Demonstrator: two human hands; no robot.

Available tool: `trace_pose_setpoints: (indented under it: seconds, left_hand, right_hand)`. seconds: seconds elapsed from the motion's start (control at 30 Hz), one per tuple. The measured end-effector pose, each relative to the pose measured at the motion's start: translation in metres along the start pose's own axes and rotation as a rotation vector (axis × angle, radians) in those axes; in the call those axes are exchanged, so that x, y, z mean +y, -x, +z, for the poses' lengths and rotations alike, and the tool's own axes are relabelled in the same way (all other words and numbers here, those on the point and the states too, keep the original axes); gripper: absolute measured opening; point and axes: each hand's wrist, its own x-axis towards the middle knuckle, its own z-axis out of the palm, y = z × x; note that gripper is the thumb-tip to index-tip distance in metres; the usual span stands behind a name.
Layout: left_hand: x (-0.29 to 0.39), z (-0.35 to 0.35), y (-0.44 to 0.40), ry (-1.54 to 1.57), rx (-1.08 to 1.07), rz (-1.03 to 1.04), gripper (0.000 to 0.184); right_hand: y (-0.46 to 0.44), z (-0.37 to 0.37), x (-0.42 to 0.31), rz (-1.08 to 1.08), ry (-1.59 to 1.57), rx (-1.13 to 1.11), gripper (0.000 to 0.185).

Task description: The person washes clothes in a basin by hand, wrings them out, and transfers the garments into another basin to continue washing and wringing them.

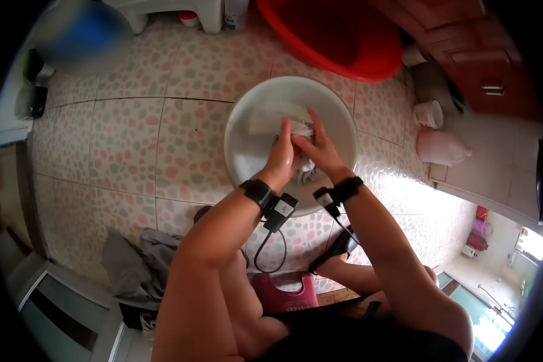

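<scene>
A white basin [242,158] stands on the tiled floor in front of me. Inside it, a wet-looking white cloth [306,174] with some darker marks is bunched between my hands. My left hand [280,158] presses against the cloth from the left, fingers pointing away from me. From the right, my right hand [324,151] closes on the same cloth, its thumb reaching across toward the left hand. Part of the cloth hangs below the hands, and the fingers hide some of it. Both wrists wear black straps with small boxes and cables.
Beyond the basin lies a large red tub [371,67]. To the right are a white cup [428,113] and a pinkish jug [441,148]. Grey fabric [127,259] lies at the lower left. A pink stool [304,297] is near my legs, and a white stool [211,18] stands at the back.
</scene>
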Motion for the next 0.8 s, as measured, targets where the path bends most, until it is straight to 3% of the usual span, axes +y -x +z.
trace_pose_setpoints:
  seconds: [0.07,0.2,0.27,0.3,0.37,0.4,0.47,0.5,0.53,0.57,0.6,0.63,0.7,0.77,0.8]
  left_hand:
    - [-0.001,-0.005,-0.006,-0.271,0.224,-0.082,0.058]
    - [0.02,-0.012,0.0,-0.315,0.424,-0.231,0.058]
    - [0.015,-0.037,-0.007,0.17,0.064,-0.194,0.054]
    - [0.016,-0.043,-0.009,0.174,0.064,-0.195,0.054]
    - [0.019,-0.051,-0.011,0.116,-0.08,-0.45,0.048]
    - [0.017,-0.051,-0.012,0.113,-0.079,-0.454,0.048]
    - [0.009,-0.048,-0.014,-0.243,0.091,-0.17,0.043]
    - [0.011,-0.034,-0.007,-0.247,0.091,-0.167,0.043]
    - [0.018,-0.01,0.006,-0.188,0.274,-0.221,0.041]
    - [0.018,0.005,0.012,-0.126,0.457,-0.277,0.039]
    - [0.009,0.004,0.01,-0.129,0.46,-0.28,0.039]
    - [-0.003,-0.001,0.007,-0.124,0.421,-0.252,0.039]
    - [-0.004,-0.004,0.002,-0.141,0.383,-0.219,0.038]
    - [-0.003,-0.002,-0.008,-0.154,0.429,-0.211,0.037]
    - [-0.003,-0.002,-0.012,-0.084,0.513,-0.153,0.031]
  right_hand:
    - [-0.012,0.014,-0.005,-0.044,0.547,-0.035,0.043]
    - [-0.007,0.01,0.022,-0.236,0.722,-0.181,0.043]
    - [0.015,0.014,0.003,-0.358,0.74,-0.334,0.04]
    - [0.022,0.016,-0.003,-0.354,0.743,-0.335,0.04]
    - [0.034,0.022,-0.012,-0.262,0.694,-0.377,0.035]
    - [0.036,0.025,-0.015,-0.251,0.647,-0.353,0.026]
    - [0.032,0.027,-0.011,-0.161,0.656,-0.285,0.021]
    - [0.028,0.028,-0.006,-0.071,0.665,-0.223,0.021]
    - [0.021,0.028,0.003,-0.076,0.663,-0.226,0.021]
    - [0.012,0.027,0.014,-0.198,0.658,-0.085,0.024]
    - [0.004,0.025,0.025,-0.314,0.648,0.06,0.029]
    - [-0.009,0.017,0.033,-0.308,0.642,0.064,0.029]
    - [-0.039,0.006,0.034,-0.06,0.726,0.216,0.029]
    - [-0.039,0.009,0.035,-0.04,0.795,0.26,0.029]
    - [-0.032,0.013,0.033,-0.145,0.706,0.235,0.028]
